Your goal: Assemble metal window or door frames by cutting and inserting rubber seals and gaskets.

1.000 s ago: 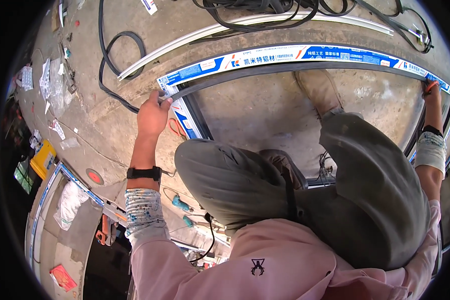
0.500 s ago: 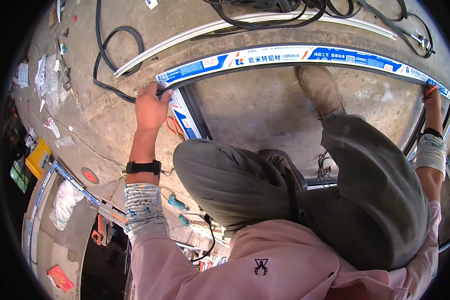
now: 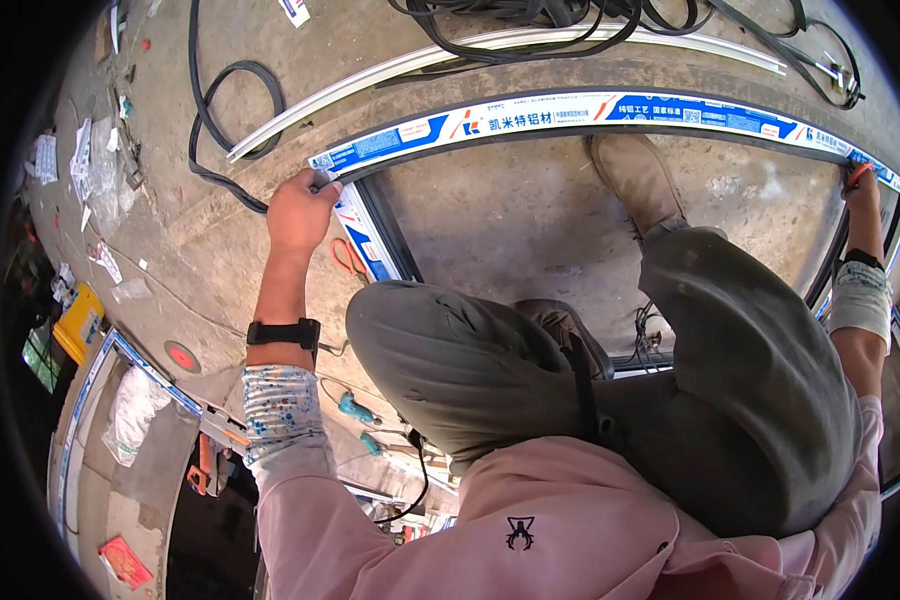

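Note:
A rectangular aluminium frame, covered in blue and white film, lies around my feet and legs. My left hand is closed at its far left corner, thumb on top of the black edge strip. A loose black strip runs from the floor up to that hand. At the far right corner my right hand is closed around a small orange object; its kind is too small to make out. Orange-handled scissors lie beside the frame's left side, below my left hand.
Beyond the frame lie a long white profile and coiled black strips. Further left are a red disc, a yellow case and paper scraps. A teal power tool is near my left elbow. Another frame stands lower left.
My left hand has shifted slightly toward me and its fingers have curled in more at the corner. The right hand is nearly still; the view has moved slightly.

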Available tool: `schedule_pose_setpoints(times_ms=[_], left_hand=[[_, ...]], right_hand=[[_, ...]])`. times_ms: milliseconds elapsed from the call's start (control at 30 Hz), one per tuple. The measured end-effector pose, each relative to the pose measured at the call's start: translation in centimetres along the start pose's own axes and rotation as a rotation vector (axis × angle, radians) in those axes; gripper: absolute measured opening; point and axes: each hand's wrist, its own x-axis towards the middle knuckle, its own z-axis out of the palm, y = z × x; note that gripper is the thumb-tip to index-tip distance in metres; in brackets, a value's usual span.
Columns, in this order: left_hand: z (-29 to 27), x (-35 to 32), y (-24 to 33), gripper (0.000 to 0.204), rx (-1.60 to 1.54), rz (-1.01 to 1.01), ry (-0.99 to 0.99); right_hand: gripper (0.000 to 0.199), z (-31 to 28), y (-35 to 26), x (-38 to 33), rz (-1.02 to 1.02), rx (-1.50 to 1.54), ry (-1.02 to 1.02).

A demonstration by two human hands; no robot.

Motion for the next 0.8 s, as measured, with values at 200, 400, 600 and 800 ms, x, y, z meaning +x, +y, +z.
schedule_pose_setpoints(times_ms=[200,400,600,800], left_hand=[[0.4,0.4,-0.2,0.027,-0.052,0.016,0.013],[1.0,0.5,-1.6,0.026,-0.210,0.001,0.012],[2.0,1.0,-1.3,0.026,-0.337,0.009,-0.008],[-1.0,-2.4,-0.8,0.020,-0.430,-0.019,0.075]], right_hand=[[0.023,0.2,-0.3,-1.0,-0.013,0.022,0.039],[0.025,1.1,0.3,-2.3,-0.017,0.035,0.067],[0.027,1.2,-0.8,0.0,-0.057,0.051,0.109],[0.052,4.9,-0.2,-16.1,-0.584,-0.879,0.257]])
